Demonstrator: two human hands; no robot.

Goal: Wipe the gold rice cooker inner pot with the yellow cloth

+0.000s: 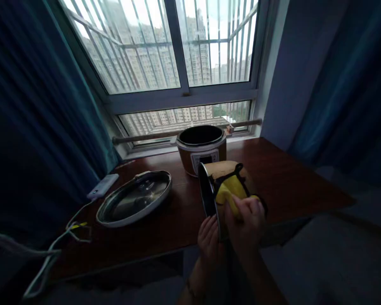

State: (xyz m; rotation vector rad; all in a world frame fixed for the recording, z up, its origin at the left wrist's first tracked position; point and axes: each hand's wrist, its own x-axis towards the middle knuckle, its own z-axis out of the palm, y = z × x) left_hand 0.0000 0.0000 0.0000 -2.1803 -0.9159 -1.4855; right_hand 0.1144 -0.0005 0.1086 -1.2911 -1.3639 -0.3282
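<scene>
Tipped on its side above the table's near edge is a rice cooker inner pot point(207, 190), dark inside and tan outside. My left hand point(210, 238) grips its rim from below, fingers over the edge. In my right hand point(248, 218) is a bunched yellow cloth point(231, 190) with dark edging, pressed against the pot's outer wall. Behind the pot stands the rice cooker body point(203, 148), open at the top, its control panel facing me. To the left, a glass lid point(136, 197) with a pale rim lies on the table.
The dark red-brown table point(282, 173) reaches to the window sill. A white power strip point(103, 186) sits at its left edge, with a white cable point(51, 250) hanging toward me. Blue curtains point(44, 97) hang at both sides of the barred window.
</scene>
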